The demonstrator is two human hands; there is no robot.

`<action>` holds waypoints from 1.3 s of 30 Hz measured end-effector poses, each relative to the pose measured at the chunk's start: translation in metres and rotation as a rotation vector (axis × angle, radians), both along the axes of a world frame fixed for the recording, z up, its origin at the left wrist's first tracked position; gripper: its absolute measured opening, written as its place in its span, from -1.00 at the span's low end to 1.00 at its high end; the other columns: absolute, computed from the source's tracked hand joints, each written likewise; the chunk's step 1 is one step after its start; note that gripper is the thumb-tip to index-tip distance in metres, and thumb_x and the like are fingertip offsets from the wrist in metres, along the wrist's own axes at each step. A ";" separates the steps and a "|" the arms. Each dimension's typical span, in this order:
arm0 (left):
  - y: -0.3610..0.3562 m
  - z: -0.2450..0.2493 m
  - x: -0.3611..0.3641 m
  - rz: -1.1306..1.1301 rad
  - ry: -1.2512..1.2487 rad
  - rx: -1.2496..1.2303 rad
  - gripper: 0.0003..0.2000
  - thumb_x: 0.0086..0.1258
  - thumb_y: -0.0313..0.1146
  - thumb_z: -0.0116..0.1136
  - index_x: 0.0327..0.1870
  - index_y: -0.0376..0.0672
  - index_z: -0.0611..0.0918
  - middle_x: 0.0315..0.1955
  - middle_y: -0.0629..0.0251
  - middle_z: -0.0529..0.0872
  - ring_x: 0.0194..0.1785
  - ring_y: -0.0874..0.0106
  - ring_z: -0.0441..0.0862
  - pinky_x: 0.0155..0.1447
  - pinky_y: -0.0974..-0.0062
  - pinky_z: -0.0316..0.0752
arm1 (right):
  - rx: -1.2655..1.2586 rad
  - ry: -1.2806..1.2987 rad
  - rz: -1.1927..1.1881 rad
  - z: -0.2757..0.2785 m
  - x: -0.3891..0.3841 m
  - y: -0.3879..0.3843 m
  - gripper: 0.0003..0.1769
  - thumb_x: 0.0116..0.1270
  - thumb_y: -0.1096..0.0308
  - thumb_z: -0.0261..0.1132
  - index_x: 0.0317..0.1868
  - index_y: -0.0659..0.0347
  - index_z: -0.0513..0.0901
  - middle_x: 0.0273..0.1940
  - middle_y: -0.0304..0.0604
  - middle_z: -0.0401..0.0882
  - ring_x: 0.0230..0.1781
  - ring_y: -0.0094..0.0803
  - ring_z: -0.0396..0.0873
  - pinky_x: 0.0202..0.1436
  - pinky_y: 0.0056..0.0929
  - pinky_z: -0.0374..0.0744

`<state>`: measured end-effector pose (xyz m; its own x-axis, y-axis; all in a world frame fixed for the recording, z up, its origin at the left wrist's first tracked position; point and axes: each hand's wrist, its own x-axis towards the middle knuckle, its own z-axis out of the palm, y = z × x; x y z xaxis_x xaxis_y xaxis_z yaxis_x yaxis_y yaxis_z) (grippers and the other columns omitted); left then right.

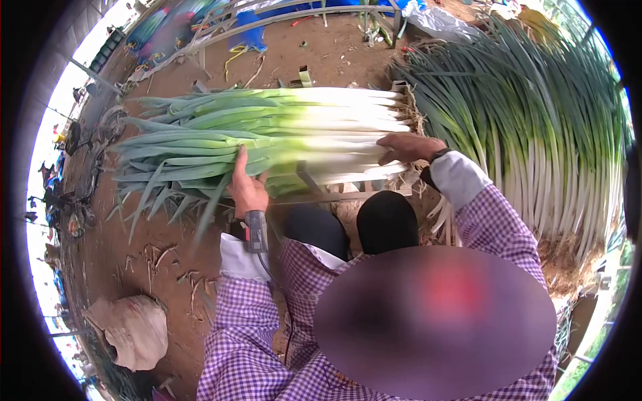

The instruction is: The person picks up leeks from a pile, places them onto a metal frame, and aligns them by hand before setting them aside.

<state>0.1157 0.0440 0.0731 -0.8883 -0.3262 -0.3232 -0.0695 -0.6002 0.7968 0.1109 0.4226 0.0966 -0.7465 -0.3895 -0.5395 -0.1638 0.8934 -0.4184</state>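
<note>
A thick layer of leeks [267, 137] lies across a low metal rack [317, 198] in front of my knees, with green leaves to the left and white stalks and roots to the right. My left hand [249, 190] touches the green leaves at the near side, one finger stretched over them and the thumb apart. Some of its fingers are hidden. Over the white stalks near the root end, my right hand [409, 147] curls its fingers around the nearest leeks. Part of the near side is blurred.
A large heap of leeks [528, 127] lies to the right, roots toward me. A pale sack [130, 331] sits on the dirt floor at lower left. Loose plant scraps [157, 260] are scattered there. Behind the rack are a metal frame [294, 13] and blue sheeting [247, 30].
</note>
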 end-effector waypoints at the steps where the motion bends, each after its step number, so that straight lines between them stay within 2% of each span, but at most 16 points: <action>1: 0.003 0.003 0.005 0.014 -0.001 -0.010 -0.41 0.36 -0.21 0.52 0.35 -0.14 0.55 0.24 0.29 0.67 0.25 0.27 0.66 0.19 0.02 0.66 | -0.042 0.011 -0.003 -0.002 0.002 0.004 -0.19 0.42 -0.14 0.41 0.50 0.20 0.50 0.40 0.10 0.54 0.45 0.01 0.46 0.52 -0.12 0.43; 2: 0.006 0.004 0.009 0.013 -0.025 -0.034 -0.42 0.36 -0.20 0.53 0.35 -0.10 0.55 0.23 0.30 0.68 0.26 0.28 0.66 0.21 0.03 0.66 | -0.131 0.186 0.062 -0.013 0.005 0.004 -0.67 0.44 0.20 0.41 0.11 0.16 0.74 0.11 0.08 0.72 0.19 0.05 0.65 0.29 -0.06 0.55; 8: -0.003 0.014 0.010 -0.140 -0.054 -0.071 -0.49 0.40 -0.25 0.49 0.34 -0.04 0.57 0.19 0.32 0.70 0.23 0.28 0.68 0.21 0.09 0.70 | -0.143 0.155 -0.032 -0.019 0.015 0.009 -0.49 0.38 0.09 0.47 0.24 0.16 0.71 0.12 0.11 0.72 0.22 0.06 0.62 0.27 -0.05 0.54; 9: -0.007 0.015 0.014 -0.190 -0.024 -0.054 -0.52 0.44 -0.23 0.46 0.33 -0.03 0.58 0.23 0.32 0.68 0.31 0.29 0.62 0.28 0.06 0.66 | -0.151 0.138 -0.022 -0.022 0.012 0.010 -0.48 0.37 0.09 0.47 0.24 0.18 0.71 0.12 0.12 0.72 0.24 0.05 0.61 0.28 -0.05 0.54; 12: -0.025 0.008 0.025 -0.178 0.047 0.075 -0.54 0.47 -0.18 0.43 0.31 -0.05 0.60 0.27 0.30 0.64 0.40 0.28 0.54 0.40 0.01 0.55 | -0.130 0.073 -0.021 -0.013 0.010 0.008 -0.45 0.37 0.06 0.47 0.24 0.22 0.71 0.14 0.11 0.70 0.26 0.05 0.60 0.33 -0.06 0.51; 13: -0.037 0.009 0.028 -0.173 0.051 0.161 -0.54 0.52 -0.14 0.38 0.34 -0.07 0.57 0.32 0.26 0.61 0.45 0.27 0.47 0.51 -0.02 0.44 | -0.110 0.115 -0.007 -0.019 0.008 0.009 -0.44 0.36 0.05 0.48 0.24 0.22 0.70 0.16 0.10 0.69 0.27 0.04 0.59 0.35 -0.06 0.50; 16: -0.088 -0.002 0.029 -0.095 0.132 0.322 -0.56 0.57 -0.16 0.32 0.37 -0.08 0.55 0.32 0.25 0.62 0.43 0.25 0.50 0.53 -0.01 0.42 | -0.101 0.183 -0.003 -0.033 0.008 0.017 -0.38 0.31 -0.01 0.51 0.24 0.21 0.70 0.20 0.08 0.67 0.30 0.02 0.57 0.41 -0.09 0.47; 17: -0.105 -0.003 0.027 -0.013 0.147 0.235 -0.58 0.61 -0.17 0.27 0.36 -0.14 0.55 0.32 0.23 0.63 0.42 0.24 0.52 0.53 0.00 0.43 | -0.106 0.208 0.022 -0.038 0.007 0.019 -0.40 0.31 -0.01 0.51 0.22 0.22 0.71 0.18 0.08 0.68 0.29 0.03 0.58 0.39 -0.09 0.49; 20: -0.154 -0.011 0.022 0.162 0.109 0.030 -0.60 0.61 -0.25 0.25 0.37 -0.10 0.51 0.22 0.17 0.69 0.25 0.21 0.66 0.21 0.14 0.67 | -0.136 0.301 0.065 -0.044 0.007 0.022 -0.45 0.28 0.01 0.52 0.13 0.23 0.74 0.09 0.11 0.71 0.21 0.07 0.62 0.29 -0.06 0.53; 24: -0.205 -0.010 0.017 0.264 0.084 -0.223 -0.48 0.56 -0.29 0.30 0.45 -0.14 0.40 0.20 0.14 0.67 0.33 0.22 0.62 0.14 0.15 0.72 | -0.098 0.264 0.060 -0.039 0.010 0.019 -0.41 0.30 0.02 0.51 0.19 0.24 0.71 0.12 0.13 0.70 0.22 0.07 0.61 0.30 -0.06 0.53; 25: -0.184 0.023 0.020 0.415 -0.011 -0.348 -0.56 0.49 -0.27 0.38 0.27 -0.23 0.52 0.05 0.18 0.71 0.11 0.30 0.70 -0.02 0.20 0.76 | -0.094 0.265 0.057 -0.038 0.011 0.020 -0.40 0.30 0.02 0.51 0.21 0.24 0.70 0.12 0.14 0.70 0.22 0.07 0.61 0.30 -0.06 0.53; 28: -0.230 0.028 0.006 0.277 -0.112 -0.674 -0.62 0.43 -0.24 0.44 0.07 -0.29 0.60 -0.11 0.26 0.72 -0.16 0.43 0.68 -0.24 0.34 0.71 | -0.100 0.250 0.054 -0.046 0.007 0.023 -0.38 0.30 0.03 0.51 0.24 0.25 0.68 0.13 0.14 0.69 0.22 0.08 0.61 0.31 -0.06 0.52; 29: -0.238 0.025 -0.003 0.338 -0.065 -0.842 -0.66 0.34 -0.19 0.51 -0.14 -0.29 0.68 -0.30 0.37 0.71 -0.39 0.55 0.57 -0.43 0.43 0.56 | -0.091 0.246 0.044 -0.042 0.008 0.021 -0.41 0.30 0.05 0.51 0.23 0.24 0.70 0.13 0.14 0.69 0.22 0.08 0.61 0.30 -0.05 0.52; 32: -0.271 0.026 -0.023 0.130 -0.167 -1.076 -0.66 0.27 -0.17 0.56 -0.20 -0.27 0.73 -0.40 0.43 0.70 -0.46 0.59 0.55 -0.46 0.50 0.46 | -0.039 0.185 0.013 -0.027 0.011 0.012 -0.43 0.30 0.04 0.51 0.21 0.21 0.71 0.13 0.13 0.69 0.22 0.07 0.62 0.29 -0.04 0.52; 35: -0.286 0.020 -0.045 0.004 -0.194 -1.088 -0.69 0.23 -0.14 0.59 -0.34 -0.19 0.73 -0.48 0.47 0.68 -0.54 0.60 0.50 -0.48 0.53 0.42 | -0.067 0.266 0.029 -0.040 0.010 0.017 -0.48 0.29 0.08 0.50 0.17 0.15 0.74 0.06 0.09 0.72 0.16 0.06 0.65 0.24 -0.05 0.55; 39: -0.280 0.033 -0.049 -0.150 -0.330 -0.760 -0.75 0.30 -0.10 0.57 -0.33 0.01 0.71 -0.45 0.57 0.63 -0.45 0.63 0.47 -0.46 0.58 0.28 | -0.074 0.224 0.006 -0.037 0.008 0.015 -0.49 0.28 0.06 0.49 0.17 0.13 0.75 0.07 0.07 0.71 0.17 0.04 0.64 0.26 -0.06 0.54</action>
